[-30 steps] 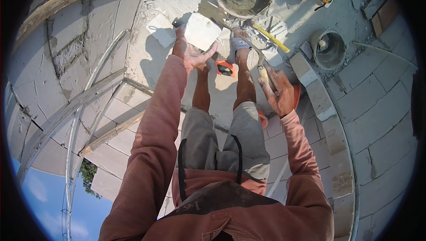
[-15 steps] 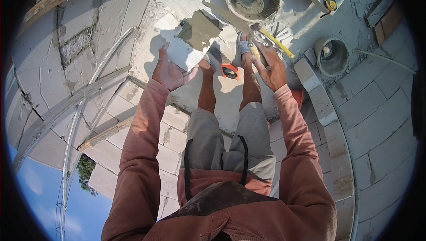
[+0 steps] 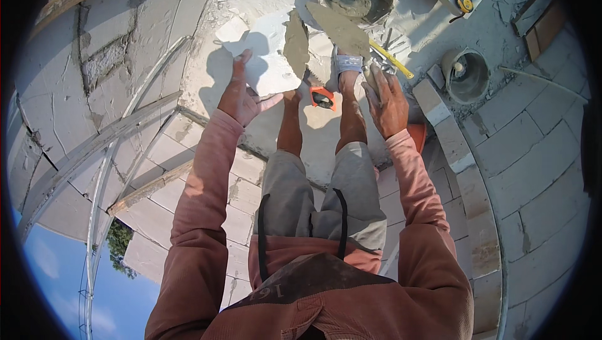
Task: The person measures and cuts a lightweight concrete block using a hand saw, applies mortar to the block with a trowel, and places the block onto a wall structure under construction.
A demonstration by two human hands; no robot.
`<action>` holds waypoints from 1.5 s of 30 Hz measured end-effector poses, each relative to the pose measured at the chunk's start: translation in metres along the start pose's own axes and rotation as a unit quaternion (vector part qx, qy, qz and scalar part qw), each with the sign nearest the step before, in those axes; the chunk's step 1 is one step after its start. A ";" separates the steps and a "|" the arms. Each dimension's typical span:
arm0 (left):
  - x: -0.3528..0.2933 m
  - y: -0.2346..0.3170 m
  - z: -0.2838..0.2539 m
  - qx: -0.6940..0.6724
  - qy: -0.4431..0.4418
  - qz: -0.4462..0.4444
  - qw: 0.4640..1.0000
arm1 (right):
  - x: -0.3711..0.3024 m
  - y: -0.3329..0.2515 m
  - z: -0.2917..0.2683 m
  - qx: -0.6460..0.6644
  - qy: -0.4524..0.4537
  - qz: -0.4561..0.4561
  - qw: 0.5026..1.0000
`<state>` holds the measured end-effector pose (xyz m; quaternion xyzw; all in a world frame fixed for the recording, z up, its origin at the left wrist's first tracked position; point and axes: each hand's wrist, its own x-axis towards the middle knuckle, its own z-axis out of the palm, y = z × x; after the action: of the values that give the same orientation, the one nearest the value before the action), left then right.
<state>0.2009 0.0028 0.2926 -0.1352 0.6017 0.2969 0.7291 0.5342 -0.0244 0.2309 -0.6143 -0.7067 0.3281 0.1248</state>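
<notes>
Left grip (image 3: pixel 241 92) is curled under the near corner of a pale block (image 3: pixel 266 52), bearing it with fingers and thumb spread, while the right grip (image 3: pixel 387 99) is closed round the handle of a trowel (image 3: pixel 338 30), much of that handle hidden by the fingers. The block sits just ahead and to the right of the left grip, its coated face turned toward the right one; a layer of grey mortar (image 3: pixel 296 45) covers that face. The trowel's smeared blade reaches forward and left from the right grip, beside the coated face and seemingly apart from it. For an even coat, I'd judge it best to keep the block steady, hold the blade nearly flat to the face, and draw the mortar out to the edges with light strokes. Too steep a tilt could let the layer slide off, so supporting fingers should stay low and clear of the blade. A mortar bucket (image 3: pixel 391 3) stands ahead of the right grip, a smaller bucket (image 3: pixel 465 75) to its right, and an orange-handled saw (image 3: pixel 323 99) lies between the two grips, on the floor.
</notes>
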 end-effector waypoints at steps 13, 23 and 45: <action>-0.019 0.018 0.012 0.099 0.020 0.020 0.995 | 0.038 0.063 0.063 -0.135 -0.060 0.049 0.988; -0.143 0.093 0.034 0.530 0.026 0.075 0.844 | 0.126 -0.039 -0.035 0.470 -0.279 0.135 0.827; -0.803 0.226 -0.108 0.458 0.381 0.585 0.551 | 0.011 -0.570 -0.164 0.667 -0.451 -0.197 0.560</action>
<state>-0.1000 -0.0965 1.0722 0.4982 0.8240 0.2627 0.0611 0.1782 0.0198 0.7039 0.0260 -0.3542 0.9073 0.2254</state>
